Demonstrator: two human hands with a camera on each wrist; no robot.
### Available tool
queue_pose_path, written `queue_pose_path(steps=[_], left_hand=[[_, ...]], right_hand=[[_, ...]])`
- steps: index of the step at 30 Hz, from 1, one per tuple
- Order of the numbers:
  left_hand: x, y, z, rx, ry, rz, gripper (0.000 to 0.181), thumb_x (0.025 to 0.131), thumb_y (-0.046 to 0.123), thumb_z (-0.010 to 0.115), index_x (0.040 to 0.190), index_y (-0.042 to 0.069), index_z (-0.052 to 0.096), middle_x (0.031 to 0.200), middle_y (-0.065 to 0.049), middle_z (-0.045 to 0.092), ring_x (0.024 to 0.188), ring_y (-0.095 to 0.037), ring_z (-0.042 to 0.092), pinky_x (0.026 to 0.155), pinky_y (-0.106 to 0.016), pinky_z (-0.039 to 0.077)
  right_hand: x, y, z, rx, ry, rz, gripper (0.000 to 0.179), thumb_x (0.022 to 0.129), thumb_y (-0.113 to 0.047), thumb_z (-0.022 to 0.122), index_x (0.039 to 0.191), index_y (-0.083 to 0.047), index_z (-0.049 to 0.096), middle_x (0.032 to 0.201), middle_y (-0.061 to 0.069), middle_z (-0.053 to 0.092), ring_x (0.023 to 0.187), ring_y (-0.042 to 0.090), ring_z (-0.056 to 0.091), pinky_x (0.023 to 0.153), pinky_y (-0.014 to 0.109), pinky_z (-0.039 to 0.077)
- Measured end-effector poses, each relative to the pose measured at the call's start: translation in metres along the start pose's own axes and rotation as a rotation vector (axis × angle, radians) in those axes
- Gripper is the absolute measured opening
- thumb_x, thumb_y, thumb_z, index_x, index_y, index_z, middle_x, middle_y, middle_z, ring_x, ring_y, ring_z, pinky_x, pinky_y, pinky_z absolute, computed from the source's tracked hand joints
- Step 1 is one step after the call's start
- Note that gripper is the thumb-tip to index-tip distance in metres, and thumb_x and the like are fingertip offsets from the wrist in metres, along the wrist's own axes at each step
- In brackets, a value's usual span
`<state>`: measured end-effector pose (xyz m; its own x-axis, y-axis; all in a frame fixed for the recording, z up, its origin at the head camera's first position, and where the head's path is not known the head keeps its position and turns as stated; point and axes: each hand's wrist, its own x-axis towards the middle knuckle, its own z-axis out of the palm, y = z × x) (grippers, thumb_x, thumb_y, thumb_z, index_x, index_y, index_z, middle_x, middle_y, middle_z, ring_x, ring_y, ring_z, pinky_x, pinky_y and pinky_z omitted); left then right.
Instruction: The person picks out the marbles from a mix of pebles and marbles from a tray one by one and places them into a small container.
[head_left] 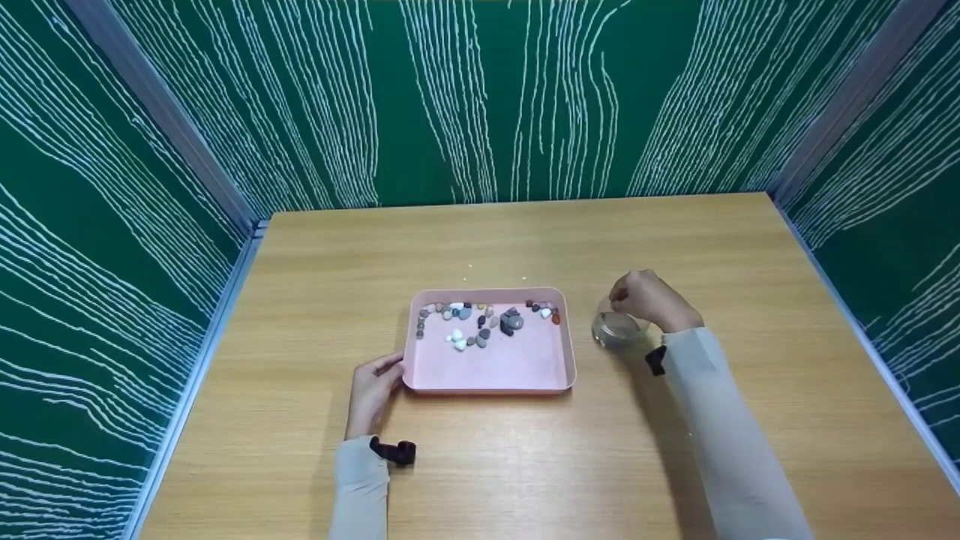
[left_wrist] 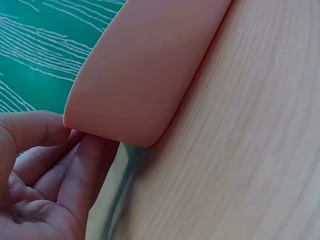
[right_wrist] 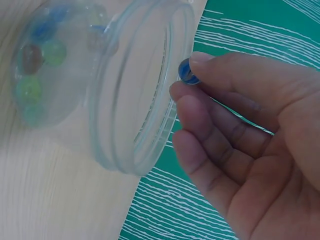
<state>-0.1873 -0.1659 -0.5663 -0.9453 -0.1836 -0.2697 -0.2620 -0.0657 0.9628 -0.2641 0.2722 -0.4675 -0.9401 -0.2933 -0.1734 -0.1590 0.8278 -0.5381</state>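
Observation:
My left hand (head_left: pixel 371 390) holds the near left corner of a pink tray (head_left: pixel 491 379). In the left wrist view the thumb meets the tray's rim and the bent fingers lie against its outer side. Small stones and pebbles (head_left: pixel 511 322), white, grey, black and reddish, lie in the tray's far half. My right hand (head_left: pixel 652 300) is over a clear jar (head_left: pixel 616 330) to the right of the tray. Between thumb and forefinger it pinches a blue glass marble (right_wrist: pixel 188 72) at the jar's mouth. Several coloured marbles (right_wrist: pixel 42 30) sit at the jar's bottom.
A wooden table (head_left: pixel 300 300) bears the tray and the jar. Beyond the tray lie a few tiny white specks (head_left: pixel 523 278). Green walls (head_left: pixel 435 97) with white wavy lines stand behind and on both sides of the table.

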Motion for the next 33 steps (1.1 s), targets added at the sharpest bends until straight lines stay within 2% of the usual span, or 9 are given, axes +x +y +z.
queue_pose_path(steps=[6,16,28,33], left_hand=[[-0.001,-0.0001,-0.0007,0.0,-0.011,0.015,0.032,0.088,-0.005,0.057,0.119,-0.015,0.059,0.121,-0.029,0.061,0.092,-0.011,0.063,0.075,-0.018,0.054],[-0.0018,0.0023,-0.0001,-0.025,-0.009,0.014,0.031,0.088,-0.008,0.056,0.118,-0.016,0.058,0.116,-0.029,0.064,0.087,-0.01,0.063,0.073,-0.018,0.054],[-0.0023,0.0023,0.0005,-0.009,0.002,-0.003,0.031,0.088,-0.006,0.058,0.118,-0.014,0.059,0.12,-0.029,0.062,0.088,-0.01,0.062,0.073,-0.016,0.053],[-0.0025,0.0028,0.0007,0.002,-0.002,-0.005,0.032,0.088,-0.005,0.058,0.119,-0.015,0.059,0.121,-0.029,0.061,0.09,-0.011,0.062,0.073,-0.016,0.053]], right_hand=[[-0.0019,0.0036,0.0005,-0.008,-0.014,-0.002,0.02,0.086,0.0,0.059,0.1,0.009,0.07,0.107,0.028,0.068,0.094,0.036,0.066,0.081,0.048,0.056],[-0.0021,0.0056,0.0006,0.003,-0.025,0.022,0.021,0.086,-0.001,0.059,0.101,0.009,0.07,0.108,0.028,0.067,0.094,0.034,0.065,0.081,0.047,0.056],[-0.0048,0.0057,-0.0022,0.009,-0.031,0.052,0.021,0.088,-0.004,0.06,0.103,0.007,0.07,0.108,0.026,0.068,0.089,0.03,0.064,0.075,0.041,0.056],[-0.0076,0.0045,-0.0034,0.002,-0.009,0.012,0.019,0.087,-0.002,0.061,0.1,0.007,0.071,0.104,0.026,0.069,0.089,0.031,0.065,0.074,0.042,0.057]])
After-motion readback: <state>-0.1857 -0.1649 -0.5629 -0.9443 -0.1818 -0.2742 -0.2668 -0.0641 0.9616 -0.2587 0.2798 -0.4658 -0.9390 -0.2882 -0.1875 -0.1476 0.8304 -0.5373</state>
